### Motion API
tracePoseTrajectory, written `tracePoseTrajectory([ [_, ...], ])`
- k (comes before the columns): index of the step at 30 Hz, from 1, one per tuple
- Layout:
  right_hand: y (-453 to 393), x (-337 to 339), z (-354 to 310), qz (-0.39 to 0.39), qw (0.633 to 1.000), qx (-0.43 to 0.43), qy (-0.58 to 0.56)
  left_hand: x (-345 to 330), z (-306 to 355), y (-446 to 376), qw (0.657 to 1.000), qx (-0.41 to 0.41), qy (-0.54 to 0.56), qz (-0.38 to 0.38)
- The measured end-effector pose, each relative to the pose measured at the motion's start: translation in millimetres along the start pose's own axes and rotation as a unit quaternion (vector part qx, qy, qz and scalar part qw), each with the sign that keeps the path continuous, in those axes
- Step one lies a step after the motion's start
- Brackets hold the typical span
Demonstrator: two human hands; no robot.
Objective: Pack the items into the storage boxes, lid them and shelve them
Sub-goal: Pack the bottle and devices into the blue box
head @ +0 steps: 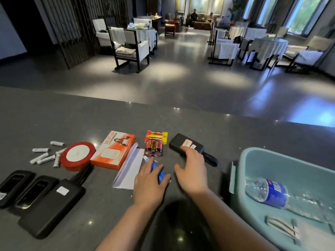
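Polished stone counter [54, 120], plastic bin [241, 178]

Read "WiFi6" in white on flat orange cardboard box [113, 150]. "AA" printed on yellow-red blister card of batteries [156, 142]. Blue bottle label [276, 192] lettering too blurred.

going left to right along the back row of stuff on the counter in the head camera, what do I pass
White batteries → red ribbon spool → orange WiFi box → red battery pack → black power bank → teal storage box.
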State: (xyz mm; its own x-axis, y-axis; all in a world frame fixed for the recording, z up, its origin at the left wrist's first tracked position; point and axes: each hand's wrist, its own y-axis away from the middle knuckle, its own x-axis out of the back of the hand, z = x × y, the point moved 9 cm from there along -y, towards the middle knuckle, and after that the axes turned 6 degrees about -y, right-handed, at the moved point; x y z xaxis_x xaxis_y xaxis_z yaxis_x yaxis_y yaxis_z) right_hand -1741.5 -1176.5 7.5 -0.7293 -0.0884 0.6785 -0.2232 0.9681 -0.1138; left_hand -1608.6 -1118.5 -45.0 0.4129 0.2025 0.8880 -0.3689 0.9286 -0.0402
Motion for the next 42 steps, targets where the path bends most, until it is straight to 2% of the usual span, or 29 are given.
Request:
tracePoseTrajectory([
  [4,-40,-17,26,0.003,0.992,-0.078,0.103,6,-8,1,0.999,-0.034,-0.01,0.023],
  [7,-59,-24,42,-0.013,0.981,-0.14,0.133,16,-21,7,0.998,-0.033,0.025,0.036],
  [10,-71,-28,48,-0.023,0.979,-0.141,0.143,24,-31,13,0.998,-0.005,0.062,0.033],
  [13,-77,-21,43,-0.005,0.975,-0.124,0.187,24,-40,13,0.998,0.044,0.043,0.019],
  [15,-75,-15,39,-0.022,0.966,-0.136,0.221,23,-45,10,0.997,0.072,0.036,0.013],
  [19,-48,-15,40,-0.062,0.961,-0.207,0.173,24,-46,7,0.995,0.093,0.025,0.008],
  [24,-4,-27,47,-0.131,0.946,-0.244,0.171,35,-49,21,0.994,0.095,0.046,0.015],
  [28,21,-25,37,-0.169,0.948,-0.191,0.189,48,-66,45,0.992,0.101,0.067,0.046],
  [31,17,-6,15,-0.14,0.954,-0.064,0.258,60,-76,56,0.989,0.111,0.069,0.073],
  [34,11,-29,7,-0.219,0.933,0.034,0.283,66,-79,59,0.987,0.123,0.07,0.077],
  [36,8,-45,6,-0.254,0.928,0.054,0.266,69,-76,62,0.985,0.118,0.086,0.088],
  [38,-2,-45,3,-0.239,0.941,0.06,0.231,72,-70,65,0.985,0.111,0.1,0.091],
  [42,-4,-35,8,-0.21,0.934,-0.004,0.291,74,-63,70,0.985,0.103,0.107,0.089],
])
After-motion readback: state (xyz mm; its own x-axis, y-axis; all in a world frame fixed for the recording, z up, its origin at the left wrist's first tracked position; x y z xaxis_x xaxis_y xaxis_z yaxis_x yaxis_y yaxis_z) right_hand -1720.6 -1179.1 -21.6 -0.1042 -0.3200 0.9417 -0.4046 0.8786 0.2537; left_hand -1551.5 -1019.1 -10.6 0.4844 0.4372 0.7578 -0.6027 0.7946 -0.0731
